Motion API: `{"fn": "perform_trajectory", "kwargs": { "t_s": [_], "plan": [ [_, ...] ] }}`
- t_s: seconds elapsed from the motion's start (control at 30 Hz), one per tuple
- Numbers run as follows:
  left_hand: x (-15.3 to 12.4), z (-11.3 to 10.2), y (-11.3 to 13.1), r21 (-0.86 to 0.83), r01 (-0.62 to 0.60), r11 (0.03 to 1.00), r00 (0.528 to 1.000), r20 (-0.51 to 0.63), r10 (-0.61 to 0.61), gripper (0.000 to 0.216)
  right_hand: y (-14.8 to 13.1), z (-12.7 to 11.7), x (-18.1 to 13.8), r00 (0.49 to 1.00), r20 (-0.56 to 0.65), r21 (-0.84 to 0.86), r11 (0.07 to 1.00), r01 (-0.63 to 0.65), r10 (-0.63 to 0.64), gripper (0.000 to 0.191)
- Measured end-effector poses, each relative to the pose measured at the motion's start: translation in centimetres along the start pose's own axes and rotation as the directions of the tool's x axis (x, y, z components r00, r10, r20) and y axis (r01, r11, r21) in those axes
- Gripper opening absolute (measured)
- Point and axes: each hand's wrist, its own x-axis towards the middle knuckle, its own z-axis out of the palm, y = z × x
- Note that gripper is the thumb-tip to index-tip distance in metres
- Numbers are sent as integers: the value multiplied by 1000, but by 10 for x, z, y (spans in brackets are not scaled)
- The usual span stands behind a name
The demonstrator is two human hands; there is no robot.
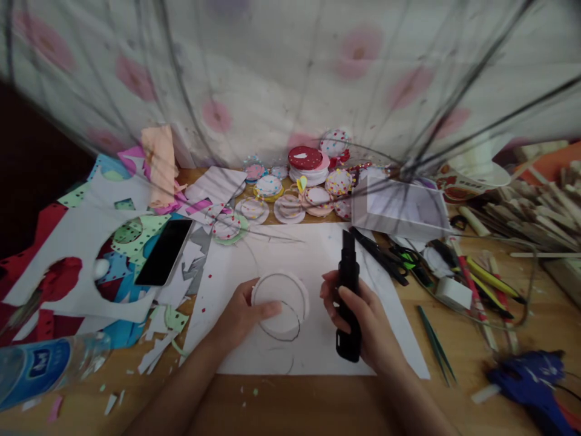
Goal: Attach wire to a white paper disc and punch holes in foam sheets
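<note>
My left hand (247, 312) is closed on a white round disc (284, 290), with its thumb lying across the face and the other fingers mostly behind the edge. Dark curved lines mark the disc, and one arc crosses its lower part. In my right hand (363, 312) is a black utility knife (348, 303), held upright with its narrow end pointing away from me. The knife is to the right of the disc and apart from it. Beneath both hands lies a large white paper sheet (313, 357) with faint drawn curves.
Small decorated paper hats (290, 207) stand behind the sheet, beside a white box (406, 212). At left are paper scraps, a phone (164, 252) and a plastic bottle (49, 366). Tweezers (434, 342), black scissors (379, 254), pliers (492, 281) and a blue glue gun (529, 384) lie right.
</note>
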Motion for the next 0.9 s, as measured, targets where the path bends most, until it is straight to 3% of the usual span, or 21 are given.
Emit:
{"fn": "perform_trajectory", "kwargs": {
  "t_s": [0.1, 0.2, 0.27, 0.37, 0.53, 0.73, 0.9],
  "plan": [
    [-2, 4, 3, 8, 77, 997, 993, 93, -77, 35, 5, 5, -2, 985, 63, 30, 986, -164, 162, 33],
    [-3, 7, 6, 45, 101, 994, 990, 91, -105, 39, 9, 10, -5, 957, 104, 1, 962, -272, 271, 33],
    [-2, 6, 5, 14, 50, 999, 996, 67, -51, 38, 11, 13, -6, 957, 79, 5, 960, -282, 280, 34],
    [1, 4, 3, -52, -50, 997, 997, 60, 53, 53, 15, 14, -5, 970, -23, 72, 968, -241, 244, 37],
    [3, 5, -7, -12, -104, 994, 976, 190, 105, 61, 17, 13, -2, 968, -112, 129, 969, -209, 223, 37],
    [1, 8, -12, 58, -49, 997, 998, 42, 46, 38, 16, 16, -2, 967, -78, 173, 959, -225, 241, 28],
    [0, 9, -8, -8, 0, 1000, 1000, -28, 0, 31, 16, 16, -2, 974, -61, 118, 970, -211, 219, 29]
  ]
}}
